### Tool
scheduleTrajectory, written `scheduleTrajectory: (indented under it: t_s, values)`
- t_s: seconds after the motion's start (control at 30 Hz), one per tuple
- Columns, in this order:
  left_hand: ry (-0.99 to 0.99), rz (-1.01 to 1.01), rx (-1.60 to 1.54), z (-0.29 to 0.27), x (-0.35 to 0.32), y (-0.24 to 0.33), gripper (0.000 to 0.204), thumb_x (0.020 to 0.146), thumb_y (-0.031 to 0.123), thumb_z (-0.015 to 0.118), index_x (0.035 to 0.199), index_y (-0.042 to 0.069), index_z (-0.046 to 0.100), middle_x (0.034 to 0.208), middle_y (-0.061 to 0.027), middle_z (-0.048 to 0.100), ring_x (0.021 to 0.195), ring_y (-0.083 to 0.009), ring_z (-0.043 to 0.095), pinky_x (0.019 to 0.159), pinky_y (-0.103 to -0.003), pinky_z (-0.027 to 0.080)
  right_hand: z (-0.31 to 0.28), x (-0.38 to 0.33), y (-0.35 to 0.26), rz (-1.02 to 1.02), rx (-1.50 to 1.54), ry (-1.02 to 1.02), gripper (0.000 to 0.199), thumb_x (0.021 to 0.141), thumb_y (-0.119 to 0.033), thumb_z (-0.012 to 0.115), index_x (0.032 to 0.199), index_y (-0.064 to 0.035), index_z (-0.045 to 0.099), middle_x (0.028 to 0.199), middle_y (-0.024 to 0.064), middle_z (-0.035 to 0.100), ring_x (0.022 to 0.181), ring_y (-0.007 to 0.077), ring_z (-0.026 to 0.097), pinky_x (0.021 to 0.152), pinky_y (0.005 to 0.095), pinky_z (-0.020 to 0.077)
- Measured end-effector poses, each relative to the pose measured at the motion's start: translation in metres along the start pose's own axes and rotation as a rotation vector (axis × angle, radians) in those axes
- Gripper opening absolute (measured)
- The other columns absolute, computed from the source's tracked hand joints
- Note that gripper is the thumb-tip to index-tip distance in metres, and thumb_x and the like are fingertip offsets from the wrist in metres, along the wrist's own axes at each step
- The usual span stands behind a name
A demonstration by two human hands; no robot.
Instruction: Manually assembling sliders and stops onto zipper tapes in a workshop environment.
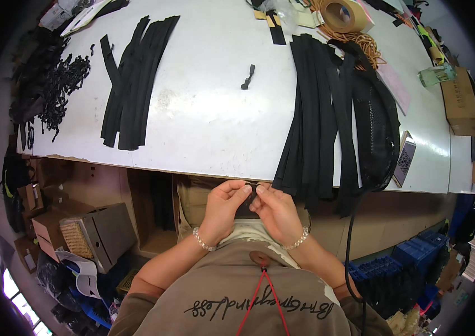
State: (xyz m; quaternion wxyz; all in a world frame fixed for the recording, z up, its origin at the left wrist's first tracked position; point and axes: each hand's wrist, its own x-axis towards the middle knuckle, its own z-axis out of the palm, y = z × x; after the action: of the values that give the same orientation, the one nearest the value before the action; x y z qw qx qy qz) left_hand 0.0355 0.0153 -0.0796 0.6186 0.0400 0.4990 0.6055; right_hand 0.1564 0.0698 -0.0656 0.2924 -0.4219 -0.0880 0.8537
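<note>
My left hand [223, 208] and my right hand [276, 211] meet just below the near edge of the white table [209, 112], in front of my chest. Both pinch a small black piece [253, 193] between thumbs and fingertips; its exact shape is hidden by my fingers. A pearl bracelet sits on each wrist. Just right of my hands a pile of black strips [319, 117] hangs over the table edge. A second pile of black strips [134, 84] lies at the left. One small black part [247, 77] lies alone mid-table.
A black mesh bag [377, 123] lies right of the strips, a phone [404, 158] beside it. A tape roll [343, 15] and orange cord sit at the far edge. Black buckles and straps [61, 84] heap at left. Cardboard boxes [94, 232] stand under the table; blue crates [400, 274] at right.
</note>
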Motion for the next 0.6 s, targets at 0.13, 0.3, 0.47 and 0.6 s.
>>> scheduleTrajectory:
  t_s: [0.13,0.3,0.47,0.6]
  values:
    - [-0.024,0.206,0.146,0.003,-0.011,0.004,0.009,0.082,0.003,0.064,0.090,0.001,0.060,0.086,-0.0023,0.063,0.077,-0.0059,0.056,0.071,-0.020,0.046,0.002,-0.012,-0.002,-0.115,-0.233,-0.047,0.006,0.082,-0.002,0.062,0.083,-0.0006,0.057,0.071,0.0013,0.055,0.061,0.0078,0.050,0.056,0.0228,0.0435]
    - [-0.054,0.304,0.264,0.004,-0.019,0.004,0.010,0.082,0.001,0.064,0.091,0.000,0.060,0.087,-0.0026,0.063,0.078,-0.0054,0.056,0.069,-0.020,0.047,-0.002,-0.019,0.003,-0.399,-0.520,-0.004,0.009,0.078,0.004,0.065,0.082,0.0023,0.057,0.072,0.0007,0.059,0.060,0.0033,0.052,0.052,0.0165,0.0420]
    - [-0.071,0.349,0.278,0.005,-0.019,0.004,0.010,0.081,-0.001,0.063,0.091,0.000,0.061,0.088,-0.0028,0.063,0.078,-0.0056,0.056,0.069,-0.019,0.047,-0.001,-0.022,0.003,-0.533,-0.555,-0.022,0.008,0.078,0.007,0.064,0.083,0.0038,0.058,0.074,0.0018,0.060,0.064,0.0037,0.054,0.055,0.0167,0.0438]
    - [-0.093,0.368,0.303,0.005,-0.019,0.005,0.010,0.081,-0.002,0.062,0.091,-0.001,0.061,0.089,-0.0028,0.063,0.080,-0.0060,0.056,0.072,-0.020,0.047,-0.004,-0.020,0.004,-0.566,-0.516,-0.047,0.008,0.079,0.008,0.062,0.085,0.0037,0.060,0.075,0.0029,0.060,0.064,0.0057,0.055,0.057,0.0176,0.0458]
